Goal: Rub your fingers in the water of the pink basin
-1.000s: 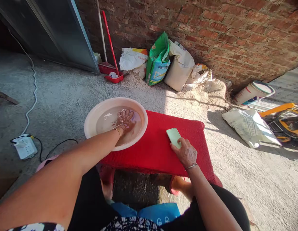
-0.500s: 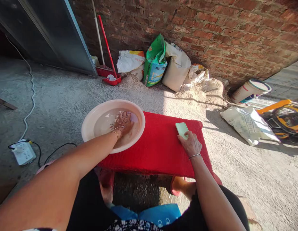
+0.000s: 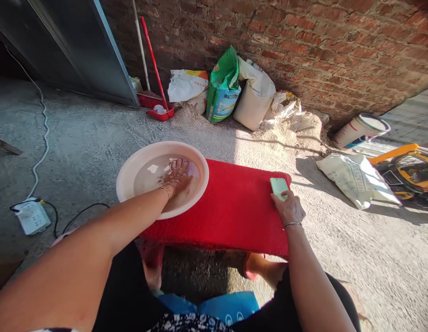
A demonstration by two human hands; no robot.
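A pale pink basin (image 3: 126,180) of slightly cloudy water sits at the left end of a red cloth-covered table (image 3: 241,207), partly over its edge. My left hand (image 3: 177,175) is down in that water, fingers spread, with nothing visible in it; the water blurs its lower part. At the table's right end, my right hand (image 3: 290,206) grips the lower end of a smartphone in a light green case (image 3: 278,186) between thumb and fingers. The phone lies flat or nearly flat over the red cloth; whether it touches the cloth I cannot tell.
A power strip (image 3: 32,216) with cords lies on the floor at left. Along the brick wall stand a red dustpan (image 3: 161,112), a green sack (image 3: 222,90), a white sack (image 3: 254,101) and a bucket (image 3: 360,130). A blue bag (image 3: 231,305) lies beneath my legs.
My right hand has moved to the right with the phone, closer to the table's right edge. My left hand has stayed in the basin's water.
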